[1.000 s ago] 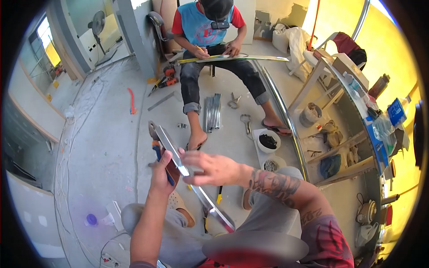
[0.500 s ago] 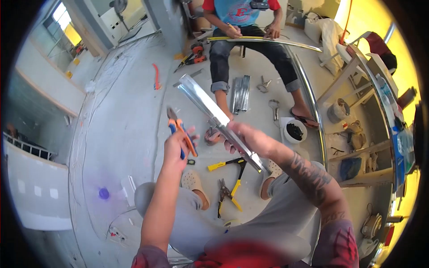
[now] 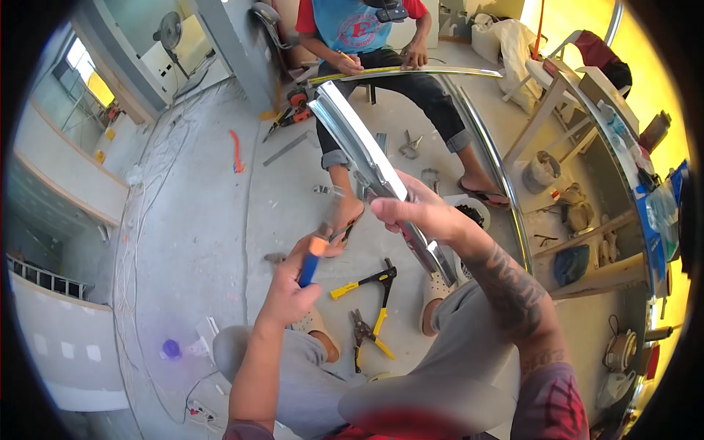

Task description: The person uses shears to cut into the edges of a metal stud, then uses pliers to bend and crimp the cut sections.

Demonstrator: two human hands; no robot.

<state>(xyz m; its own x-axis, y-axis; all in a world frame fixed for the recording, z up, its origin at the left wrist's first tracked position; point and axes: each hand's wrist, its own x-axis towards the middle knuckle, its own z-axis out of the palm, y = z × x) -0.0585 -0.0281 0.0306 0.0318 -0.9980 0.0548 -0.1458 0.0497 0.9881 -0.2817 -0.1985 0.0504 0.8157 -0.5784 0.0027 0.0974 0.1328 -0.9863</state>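
My left hand (image 3: 288, 286) is wrapped round pliers (image 3: 311, 265) with blue and orange handles. Their jaws point up and to the right, below the metal and apart from it. In my right hand (image 3: 422, 213) is a bundle of shiny metal channel pieces (image 3: 361, 143), tilted with the far end up and to the left. On the floor between my feet lie tin snips (image 3: 367, 336) with yellow and black handles. Just above them rests a long-handled yellow and black tool (image 3: 378, 282).
Opposite me a seated person (image 3: 367, 66) holds a pencil and a yellow tape measure over a metal strip (image 3: 447, 71). A white bucket (image 3: 469, 209) of dark bits stands right of my right hand. Long metal channels (image 3: 493, 161) and a cordless drill (image 3: 297, 106) lie on the floor.
My left hand has turned the pliers, swinging their jaws rightward toward the metal. My right hand has shifted slightly right with the channel pieces. The view has moved a little.
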